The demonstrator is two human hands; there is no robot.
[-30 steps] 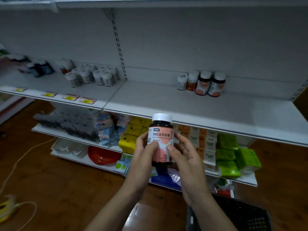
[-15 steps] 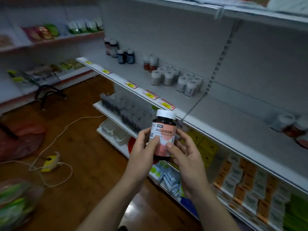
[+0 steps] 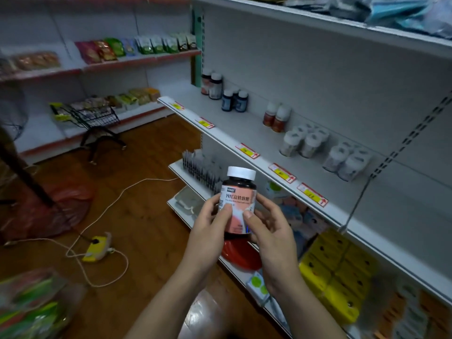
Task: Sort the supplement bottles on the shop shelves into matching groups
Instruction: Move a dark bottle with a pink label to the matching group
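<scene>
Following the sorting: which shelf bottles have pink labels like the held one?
The dark pair farthest along the shelf; others are blue, red or white.

light: dim, bluish | glare: glossy brown wooden floor (image 3: 204,311), near | blur: white-capped pale plastic jars (image 3: 311,144), right | edges: smeared, bowed
</scene>
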